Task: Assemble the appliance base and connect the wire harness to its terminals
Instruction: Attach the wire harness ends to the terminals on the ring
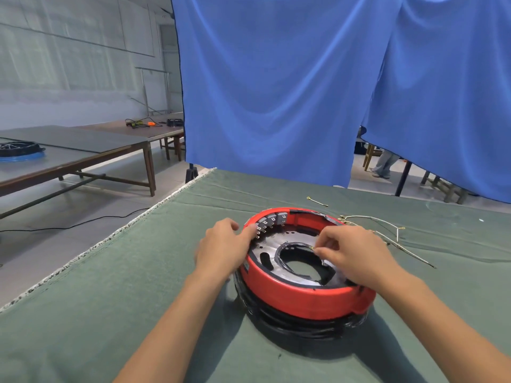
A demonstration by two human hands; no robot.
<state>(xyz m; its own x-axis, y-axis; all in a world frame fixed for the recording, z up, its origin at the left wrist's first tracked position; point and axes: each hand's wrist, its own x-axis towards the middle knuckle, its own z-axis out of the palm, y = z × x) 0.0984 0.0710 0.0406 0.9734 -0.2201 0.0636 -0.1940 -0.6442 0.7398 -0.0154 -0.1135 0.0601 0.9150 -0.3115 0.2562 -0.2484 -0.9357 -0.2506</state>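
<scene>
A round red base [301, 297] is seen near the middle of a green cloth [138, 286], resting on a black ring [298, 324] beneath it. A dark metal plate [273, 244] with a central hole is set inside the red wall, and a row of small grey terminals [269, 221] is fixed along the far-left rim. The left hand [221, 248] is laid against the left wall, its fingers curled at the rim by the terminals. A small brass wire end [312, 247] is pinched between thumb and fingertips of the right hand [351, 254], over the plate. The pale harness [387, 233] is trailed to the right across the cloth. The base is judged rigid and fairly heavy, best steadied by its outer wall; the wires are judged thin, limp and easily bent, best held just behind the metal tip.
</scene>
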